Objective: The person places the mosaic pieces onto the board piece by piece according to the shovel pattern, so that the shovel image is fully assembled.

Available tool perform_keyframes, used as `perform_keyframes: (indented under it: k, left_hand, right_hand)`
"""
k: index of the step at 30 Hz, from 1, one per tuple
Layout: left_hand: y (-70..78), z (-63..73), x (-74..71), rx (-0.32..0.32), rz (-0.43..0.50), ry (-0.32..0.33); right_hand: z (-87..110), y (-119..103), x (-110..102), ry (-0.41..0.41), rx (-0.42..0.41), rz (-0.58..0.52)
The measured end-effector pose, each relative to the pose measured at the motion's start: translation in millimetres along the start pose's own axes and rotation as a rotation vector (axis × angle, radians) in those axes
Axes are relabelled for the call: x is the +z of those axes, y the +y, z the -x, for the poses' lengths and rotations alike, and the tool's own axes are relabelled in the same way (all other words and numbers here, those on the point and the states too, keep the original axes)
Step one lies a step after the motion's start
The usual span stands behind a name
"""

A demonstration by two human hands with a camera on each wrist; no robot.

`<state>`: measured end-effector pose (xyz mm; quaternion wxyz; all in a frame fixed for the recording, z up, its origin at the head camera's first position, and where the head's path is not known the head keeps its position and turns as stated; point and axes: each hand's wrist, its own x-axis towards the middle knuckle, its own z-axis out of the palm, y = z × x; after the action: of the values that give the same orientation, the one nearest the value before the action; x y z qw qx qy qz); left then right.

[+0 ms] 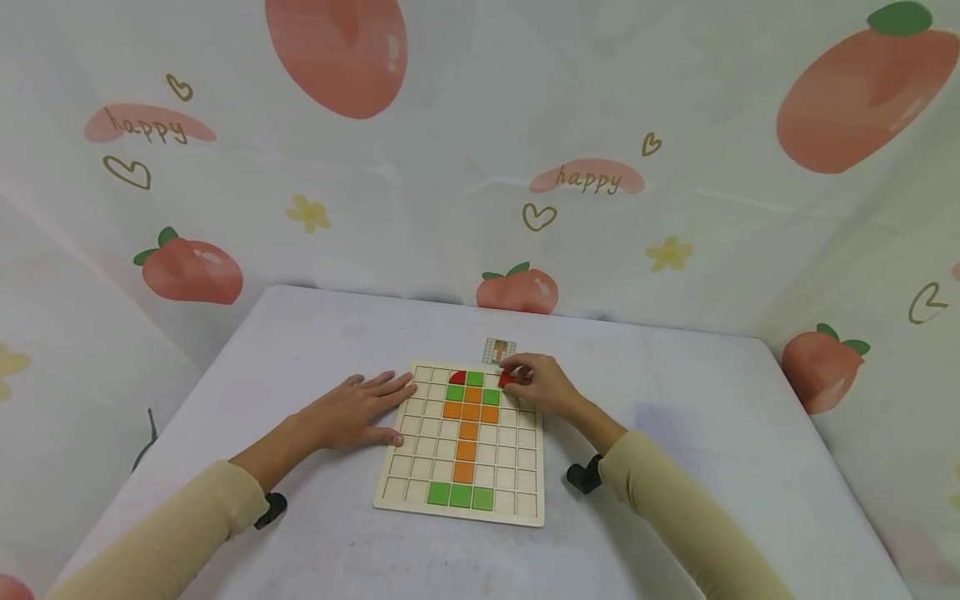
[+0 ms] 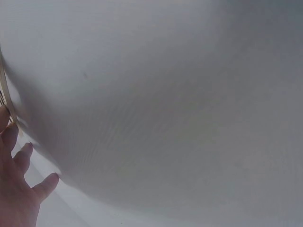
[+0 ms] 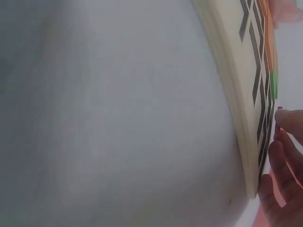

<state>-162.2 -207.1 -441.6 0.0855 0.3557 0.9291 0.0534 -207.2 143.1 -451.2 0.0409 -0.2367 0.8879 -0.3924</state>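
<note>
A wooden grid board (image 1: 420, 492) lies on the white table, with green squares (image 1: 461, 495), orange squares (image 1: 468, 430) and one red quarter-round piece (image 1: 458, 378) set in its cells. At the board's upper right, my right hand (image 1: 546, 385) pinches a red tile (image 1: 505, 379) between thumb and fingers. In the right wrist view, that red tile (image 3: 278, 124) shows edge-on above the board. My left hand (image 1: 358, 412) lies spread, its fingertips and thumb touching the board's left edge. Only part of the left hand (image 2: 21, 182) is visible in the left wrist view.
A small pattern card (image 1: 498, 350) lies just beyond the board's far edge. Behind the white table (image 1: 315, 350) hangs a cloth (image 1: 450, 233) printed with fruit, hearts and flowers. Black wrist devices (image 1: 585, 475) sit under both sleeves.
</note>
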Motion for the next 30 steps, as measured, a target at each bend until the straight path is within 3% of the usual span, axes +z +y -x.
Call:
perform_keyframes:
  k: [15, 30]
  left_hand:
    - [-0.3, -0.7, 0.4, -0.009, -0.005, -0.001]
    - [1.3, -0.3, -1.0, 0.001, -0.004, 0.01]
  right_hand:
    - [-14.5, -10.5, 11.6, -0.029, -0.025, 0.083]
    - [-15.5, -10.9, 14.2, -0.03, 0.002, 0.077]
